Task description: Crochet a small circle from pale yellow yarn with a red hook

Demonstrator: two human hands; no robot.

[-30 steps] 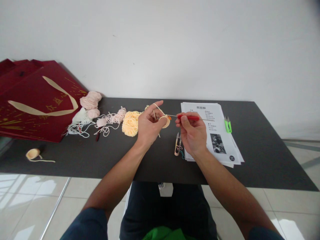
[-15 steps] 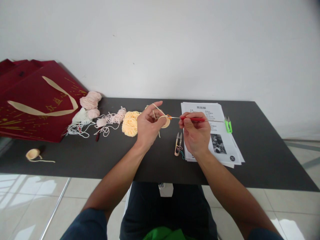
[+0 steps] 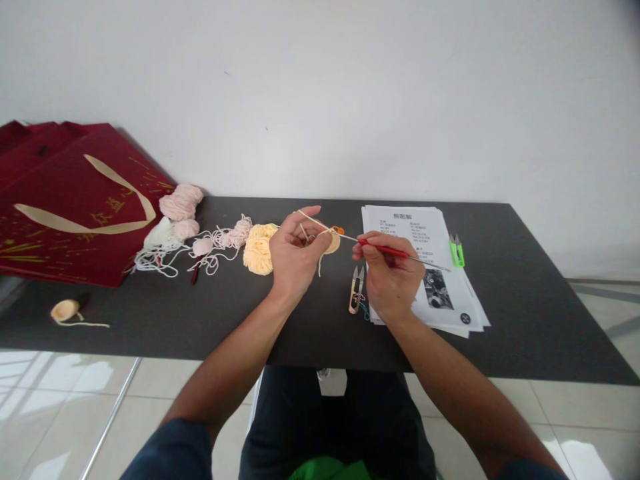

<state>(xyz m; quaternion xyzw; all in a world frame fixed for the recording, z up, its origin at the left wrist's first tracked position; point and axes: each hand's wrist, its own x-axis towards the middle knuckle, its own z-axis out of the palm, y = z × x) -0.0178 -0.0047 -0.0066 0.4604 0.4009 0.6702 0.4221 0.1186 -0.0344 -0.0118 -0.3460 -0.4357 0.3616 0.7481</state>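
My left hand [image 3: 297, 250] pinches a small cream crochet piece [image 3: 332, 245] between thumb and fingers. A strand of cream yarn [image 3: 314, 219] runs over its raised index finger, and a short tail hangs below. An orange stitch marker [image 3: 339, 230] sits at the piece's upper edge. My right hand [image 3: 393, 267] is closed round the red handle of a crochet hook [image 3: 385, 249], whose thin metal tip reaches left to the yarn at the piece. The exact stitch under the tip is too small to make out. A yellow yarn ball [image 3: 259, 251] lies left of my left hand.
Printed sheets [image 3: 440, 233] lie under my right hand, with green-handled snips [image 3: 456, 252] on their right edge. Other thread snips [image 3: 356, 290] lie left of them. Pink and white yarn [image 3: 181, 201], a dark red bag [image 3: 65, 200] and a small cream crocheted cup [image 3: 65, 309] are at left.
The crochet hook has tilted, its back end lower and its tip pointing up to the left. My left index finger has dipped slightly, shifting the yarn strand.
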